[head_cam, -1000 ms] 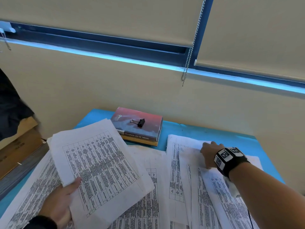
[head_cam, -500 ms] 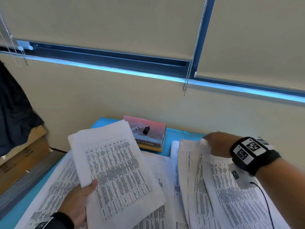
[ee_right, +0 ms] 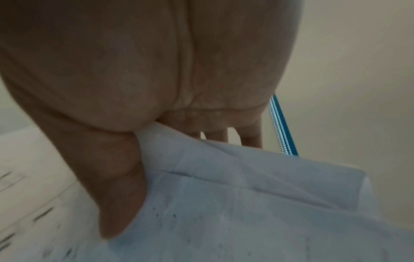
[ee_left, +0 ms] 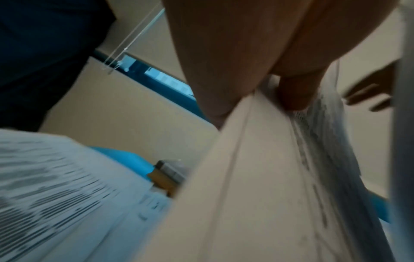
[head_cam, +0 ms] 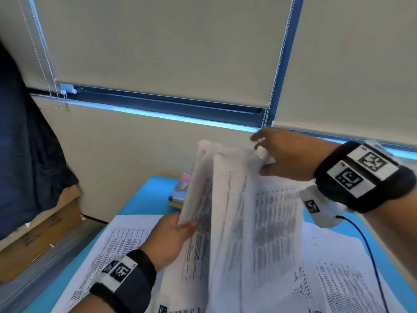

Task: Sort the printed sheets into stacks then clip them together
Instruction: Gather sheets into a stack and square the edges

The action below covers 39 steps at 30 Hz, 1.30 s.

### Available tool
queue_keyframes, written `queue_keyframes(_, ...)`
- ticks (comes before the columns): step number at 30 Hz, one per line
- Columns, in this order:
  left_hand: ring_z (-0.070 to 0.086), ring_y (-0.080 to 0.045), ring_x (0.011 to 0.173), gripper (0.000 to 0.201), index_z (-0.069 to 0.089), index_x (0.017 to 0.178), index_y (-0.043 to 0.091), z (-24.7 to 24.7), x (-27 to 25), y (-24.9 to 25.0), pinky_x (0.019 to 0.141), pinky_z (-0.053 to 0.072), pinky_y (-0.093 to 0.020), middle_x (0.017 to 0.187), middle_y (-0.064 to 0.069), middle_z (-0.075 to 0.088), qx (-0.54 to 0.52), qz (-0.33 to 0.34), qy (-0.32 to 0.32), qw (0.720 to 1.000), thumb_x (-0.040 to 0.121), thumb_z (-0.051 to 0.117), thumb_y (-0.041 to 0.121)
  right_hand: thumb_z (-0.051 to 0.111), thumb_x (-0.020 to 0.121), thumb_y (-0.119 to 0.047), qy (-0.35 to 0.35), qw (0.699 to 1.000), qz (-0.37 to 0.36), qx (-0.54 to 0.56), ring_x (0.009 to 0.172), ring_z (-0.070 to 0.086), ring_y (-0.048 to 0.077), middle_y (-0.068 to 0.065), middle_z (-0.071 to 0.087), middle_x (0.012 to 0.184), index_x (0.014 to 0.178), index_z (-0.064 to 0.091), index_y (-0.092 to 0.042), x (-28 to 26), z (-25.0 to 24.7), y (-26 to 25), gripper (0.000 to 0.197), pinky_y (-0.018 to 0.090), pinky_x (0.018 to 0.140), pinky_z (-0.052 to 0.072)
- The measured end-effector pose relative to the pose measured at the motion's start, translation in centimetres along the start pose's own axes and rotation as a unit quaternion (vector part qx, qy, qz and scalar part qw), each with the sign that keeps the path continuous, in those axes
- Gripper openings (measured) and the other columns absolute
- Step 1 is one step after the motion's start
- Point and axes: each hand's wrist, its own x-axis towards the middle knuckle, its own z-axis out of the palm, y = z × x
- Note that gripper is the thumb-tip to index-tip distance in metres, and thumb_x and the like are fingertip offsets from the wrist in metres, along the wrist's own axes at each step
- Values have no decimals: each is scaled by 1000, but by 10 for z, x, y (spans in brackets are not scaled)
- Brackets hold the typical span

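A blue tabletop (head_cam: 144, 199) sits against a cream wall, under window blinds (head_cam: 158, 46) with bead chains hanging down. More printed pages lie flat on the tabletop (head_cam: 121, 242), to the left and the right. A book (head_cam: 181, 190) lies at the back, but the lifted sheets (head_cam: 248, 213) stand in front of it and hide most of it. A cardboard box (head_cam: 38, 236) and a dark cloth (head_cam: 27, 141) are off to the left, beside the tabletop.

The head view shows both hands and the whole bunch of sheets held up, tilted and blurry. The left wrist view shows the book's edge (ee_left: 170, 172) low behind the paper. The right wrist view shows a folded top corner of the sheets (ee_right: 257, 177) close up.

The left hand (head_cam: 171, 238) holds the lower left edge of the sheets, with its thumb on one side and its fingers (ee_left: 295, 92) on the other. The right hand (head_cam: 286, 154) pinches the top right corner, thumb (ee_right: 116, 186) in front and fingers behind the paper. The sheets hang between the two hands, above the tabletop.
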Motion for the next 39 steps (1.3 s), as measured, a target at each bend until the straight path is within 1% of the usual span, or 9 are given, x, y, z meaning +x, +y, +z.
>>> queue_keyframes(2, 63, -12, 76, 21, 72, 77, 12, 6, -4, 11, 71, 48, -27, 80, 4, 71, 19, 19, -35, 999, 92, 61, 20, 66, 86, -37, 21, 999, -28, -7, 130, 46, 19, -7, 34, 152, 135, 54, -20, 5, -4, -8, 53, 40, 105, 41)
queue_keyframes(4, 72, -11, 86, 27, 77, 85, 16, 6, -11, 18, 75, 54, -24, 90, 1, 78, 31, 23, -55, 998, 96, 54, 5, 64, 87, -33, 25, 999, -32, 0, 116, 56, 22, -2, 55, 133, 130, 55, -23, 7, -8, -14, 45, 37, 93, 47)
queue_keyframes(10, 70, -27, 105, 24, 77, 102, 12, -8, -21, 26, 97, 51, -43, 104, -7, 77, -77, -28, 6, 997, 96, 55, 16, 59, 88, -23, 26, 999, -23, 3, 77, 55, 18, 0, 62, 88, 96, 55, -20, 3, -7, -24, 10, 29, 61, 43)
queue_keyframes(14, 68, -19, 110, 43, 71, 117, 15, -8, -26, 29, 96, 49, -38, 114, -5, 74, -147, -7, 3, 989, 92, 52, 44, 64, 86, -28, 37, 998, -18, 45, 80, 57, 20, -3, 61, 86, 94, 56, -23, 1, -5, -30, 13, 36, 71, 51)
queue_keyframes(19, 71, -1, 88, 22, 73, 96, 31, 0, -29, 21, 82, 56, -27, 93, 16, 77, 24, 44, 70, 996, 81, 78, 16, 69, 83, -40, 78, 994, -11, 70, 65, 48, 16, -5, 49, 69, 68, 39, -23, -2, 1, -41, 38, 34, 57, 42)
queue_keyframes(28, 74, -17, 83, 8, 74, 89, 17, 12, -27, 6, 74, 58, -29, 84, 1, 78, -25, 4, 148, 989, 85, 73, 10, 69, 72, -63, 154, 982, 0, 109, 79, 52, 18, -11, 53, 80, 85, 44, -32, -8, 14, -48, 41, 32, 66, 41)
queue_keyframes(33, 74, -24, 87, 10, 73, 92, 12, -9, -24, 7, 86, 57, -44, 88, -4, 78, -85, -14, 174, 981, 84, 72, 6, 72, 69, -59, 395, 853, 132, 314, 112, 49, 14, -3, 51, 122, 122, 52, -19, -26, 50, -10, 69, 31, 96, 39)
queue_keyframes(36, 73, -26, 93, 16, 74, 95, 14, -14, -22, 12, 92, 54, -49, 94, -4, 78, -112, -14, 164, 980, 85, 70, 3, 69, 54, -55, 331, 724, 185, 577, 118, 54, 19, -1, 54, 129, 127, 50, -24, -23, 97, -4, 81, 37, 98, 44)
queue_keyframes(39, 72, -28, 96, 16, 74, 97, 13, -15, -23, 12, 94, 52, -52, 98, -7, 78, -113, -21, 136, 984, 89, 65, 2, 78, 46, -47, 193, 666, 185, 696, 122, 55, 24, 2, 57, 133, 136, 46, -24, -17, 145, -12, 98, 48, 102, 43)
